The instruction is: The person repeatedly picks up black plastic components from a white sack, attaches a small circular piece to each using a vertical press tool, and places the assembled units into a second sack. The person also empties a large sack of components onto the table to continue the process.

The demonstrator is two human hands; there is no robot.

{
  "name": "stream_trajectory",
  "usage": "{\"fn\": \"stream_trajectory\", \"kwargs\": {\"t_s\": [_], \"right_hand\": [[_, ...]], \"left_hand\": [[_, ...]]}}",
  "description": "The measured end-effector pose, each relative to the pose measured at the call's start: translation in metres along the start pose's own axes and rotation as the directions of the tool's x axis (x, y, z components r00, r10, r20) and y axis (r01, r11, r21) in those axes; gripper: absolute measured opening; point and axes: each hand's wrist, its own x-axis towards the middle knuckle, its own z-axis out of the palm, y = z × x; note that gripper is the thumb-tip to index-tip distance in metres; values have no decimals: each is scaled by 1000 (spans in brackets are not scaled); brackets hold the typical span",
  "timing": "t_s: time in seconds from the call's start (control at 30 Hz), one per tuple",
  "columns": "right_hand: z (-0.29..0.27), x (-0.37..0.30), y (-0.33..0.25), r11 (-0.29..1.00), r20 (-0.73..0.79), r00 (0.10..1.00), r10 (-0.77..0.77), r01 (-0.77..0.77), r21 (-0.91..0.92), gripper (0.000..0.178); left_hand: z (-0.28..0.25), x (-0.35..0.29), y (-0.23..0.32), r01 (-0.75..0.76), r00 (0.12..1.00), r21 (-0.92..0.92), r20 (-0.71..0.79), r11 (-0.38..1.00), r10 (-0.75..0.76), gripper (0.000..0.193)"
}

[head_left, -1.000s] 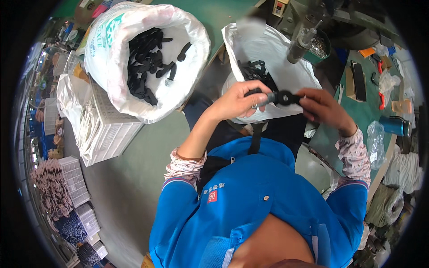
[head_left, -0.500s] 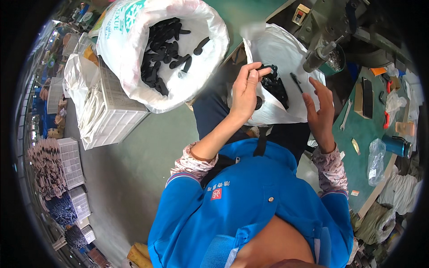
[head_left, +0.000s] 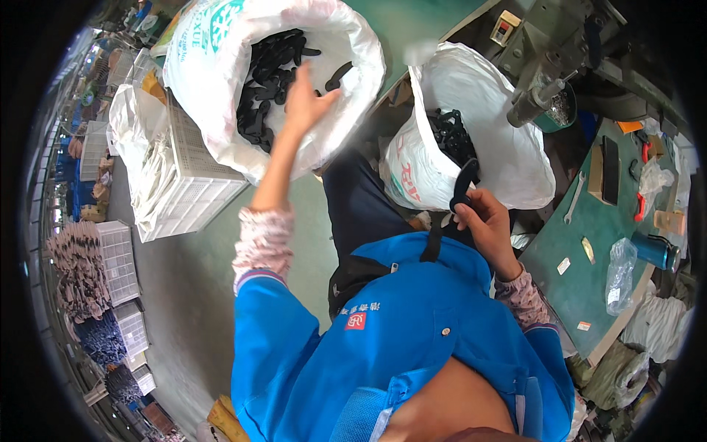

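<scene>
My left hand is inside the mouth of a large white sack. Its thumb stands apart from its outstretched fingers, and no object shows in it. Just past the fingertips lie many black, elongated curved pieces, heaped along the sack's left side. Down in front of my lap, my right hand pinches a black curved piece between thumb and fingers. That piece stands upright by the near rim of a second white sack, which holds more black parts.
A white plastic crate stands left of the first sack. Metal machinery rises behind the second sack. On the green bench to the right lie a wrench, a phone, a clear plastic bag and a blue flask.
My left hand has swung left from the second sack into the first. My right hand has come down and inward, now gripping a black curved piece.
</scene>
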Motion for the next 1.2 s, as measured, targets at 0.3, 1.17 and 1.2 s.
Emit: {"fn": "stream_trajectory", "kwargs": {"t_s": [0.3, 1.17, 1.2], "right_hand": [[8, -12, 15, 996, -28, 998, 58, -56, 62, 14], [7, -17, 23, 994, -71, 994, 88, -83, 68, 19], [9, -16, 23, 994, -68, 994, 86, -81, 71, 20]], "left_hand": [[-23, 37, -60, -5, 776, 488, 553, 873, -305, 100], [-48, 20, -37, 18, 947, -14, 321, 1000, -13, 41], [-45, 25, -30, 23, 958, -4, 286, 1000, -21, 40]]}}
